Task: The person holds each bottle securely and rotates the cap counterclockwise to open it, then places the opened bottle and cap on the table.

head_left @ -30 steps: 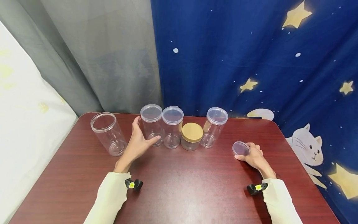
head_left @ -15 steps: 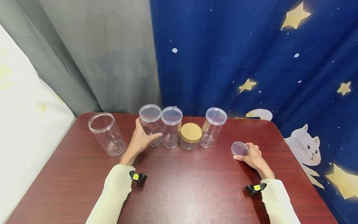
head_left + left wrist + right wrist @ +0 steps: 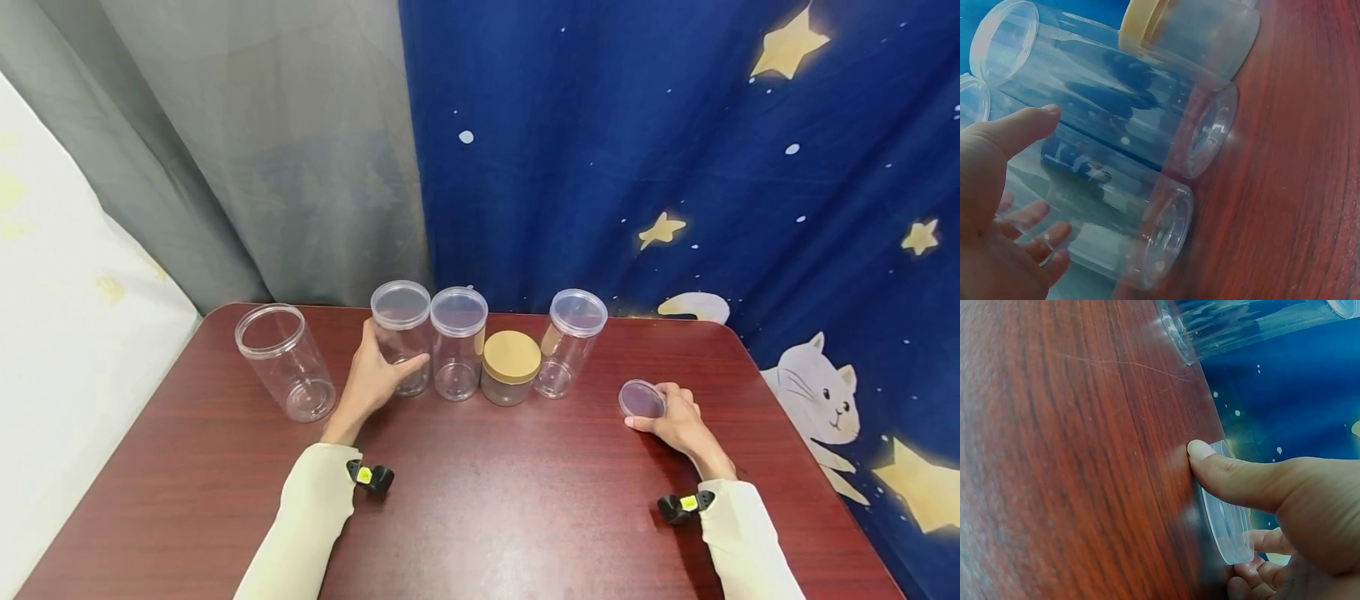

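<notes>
My left hand (image 3: 377, 371) is around a tall clear jar (image 3: 401, 333) with a translucent lid, at the left end of the middle row. In the left wrist view the thumb (image 3: 1029, 128) lies along one side of this jar (image 3: 1110, 206), and the fingers show through its wall on the other. Away to the right, my right hand (image 3: 678, 419) pinches a round clear lid (image 3: 642, 399) close to the tabletop. The right wrist view shows the thumb on the rim of this lid (image 3: 1229, 519), with fingers at its far side.
Beside the gripped jar stand another lidded jar (image 3: 457, 350), a short jar with a gold lid (image 3: 512, 358) and a third tall lidded jar (image 3: 573, 333). An open-topped jar (image 3: 281, 358) stands far left on the reddish-brown table (image 3: 480, 500). Curtains (image 3: 525, 167) hang behind.
My left hand has moved rightward and closer around the jar, its thumb drawing in towards the wall. The right hand and lid stay about where they were.
</notes>
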A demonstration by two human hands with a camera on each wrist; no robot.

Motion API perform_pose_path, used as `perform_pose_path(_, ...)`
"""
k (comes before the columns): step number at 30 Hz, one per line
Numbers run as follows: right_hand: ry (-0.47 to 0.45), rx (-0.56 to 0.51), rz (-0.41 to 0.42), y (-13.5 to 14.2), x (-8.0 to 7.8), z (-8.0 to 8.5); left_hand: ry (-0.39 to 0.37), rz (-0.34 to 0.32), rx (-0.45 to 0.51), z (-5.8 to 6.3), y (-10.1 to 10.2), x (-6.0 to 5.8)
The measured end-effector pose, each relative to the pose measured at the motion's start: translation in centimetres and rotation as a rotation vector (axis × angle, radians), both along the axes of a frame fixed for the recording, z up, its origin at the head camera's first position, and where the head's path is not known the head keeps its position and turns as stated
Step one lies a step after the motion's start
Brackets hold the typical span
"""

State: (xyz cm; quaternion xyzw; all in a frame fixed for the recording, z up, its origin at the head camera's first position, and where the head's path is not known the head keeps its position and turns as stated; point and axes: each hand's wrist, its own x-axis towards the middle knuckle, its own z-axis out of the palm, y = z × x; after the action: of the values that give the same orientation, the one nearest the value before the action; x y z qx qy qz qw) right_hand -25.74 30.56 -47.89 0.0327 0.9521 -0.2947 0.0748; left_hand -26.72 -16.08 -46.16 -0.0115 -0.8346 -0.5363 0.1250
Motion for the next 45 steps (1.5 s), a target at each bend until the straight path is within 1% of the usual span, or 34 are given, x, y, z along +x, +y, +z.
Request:
perform_pose_path(7,-0.002,-0.003,-0.001,0.0,0.0,0.0,-0.003,0.021,0.010,0.6,-0.4,1.0)
perform_pose_path(14,-0.006,-0.007,-0.001,0.0,0.0,0.0,-0.010,0.046,-0.028,1.0,-0.6,2.4)
perform_pose_path(20,-0.009,-0.002,0.001,0.0,-0.1,0.1,0.001,0.013,-0.060,1.7,-0.3,3.5)
perform_pose_path(24,-0.011,0.004,0.004,0.0,-0.1,0.1,0.003,-0.010,-0.061,2.2,-0.1,4.3)
perform_pose_path(27,-0.012,0.002,0.006,-0.1,-0.1,0.1,0.001,-0.039,-0.050,2.5,-0.2,4.9)
perform_pose_path(31,-0.009,0.003,0.005,-0.1,-0.1,0.2,-0.009,-0.076,-0.068,2.7,-0.1,5.6)
perform_pose_path(39,-0.025,0.001,0.003,-0.3,-0.1,0.2,-0.007,-0.113,-0.109,3.3,0.3,6.5)
perform_pose_path(45,-0.024,0.010,0.012,-0.1,0.2,0.0,0.020,-0.163,-0.100,3.5,0.8,6.6)
